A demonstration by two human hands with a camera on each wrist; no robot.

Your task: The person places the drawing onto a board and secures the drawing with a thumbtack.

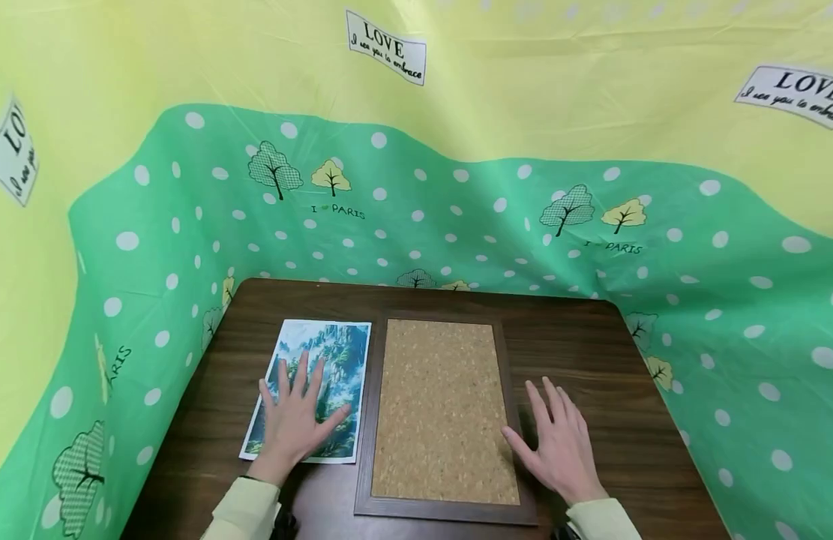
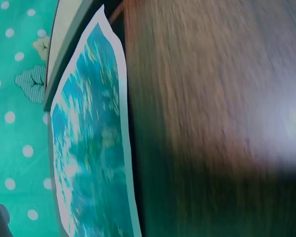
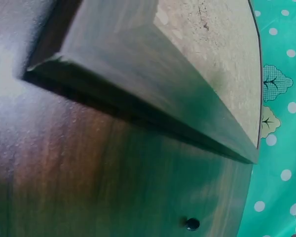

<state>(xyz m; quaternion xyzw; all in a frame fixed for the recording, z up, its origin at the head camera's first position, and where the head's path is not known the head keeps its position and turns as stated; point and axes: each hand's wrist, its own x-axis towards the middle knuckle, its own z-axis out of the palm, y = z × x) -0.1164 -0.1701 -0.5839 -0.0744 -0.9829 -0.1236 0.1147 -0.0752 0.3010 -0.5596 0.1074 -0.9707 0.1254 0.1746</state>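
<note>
My left hand (image 1: 295,424) lies over a landscape print (image 1: 349,356) of blue-green mountains with a white border, its fingers and thumb spread. In the left wrist view the print (image 2: 96,133) shows a slightly wavy edge. Right of the print lies a cork board (image 1: 443,412) in a dark wooden frame (image 1: 450,511). My right hand (image 1: 561,442) is beside the frame's right side, fingers extended, with the thumb tip right at the frame's edge. The right wrist view shows a corner of the raised frame (image 3: 113,59), standing a little above the tabletop.
Everything lies on a dark wood-grain table (image 1: 551,330). A small black round object (image 3: 192,224) sits on it near the frame in the right wrist view. Green and yellow patterned cloth (image 1: 456,187) hangs close behind the table and along both sides.
</note>
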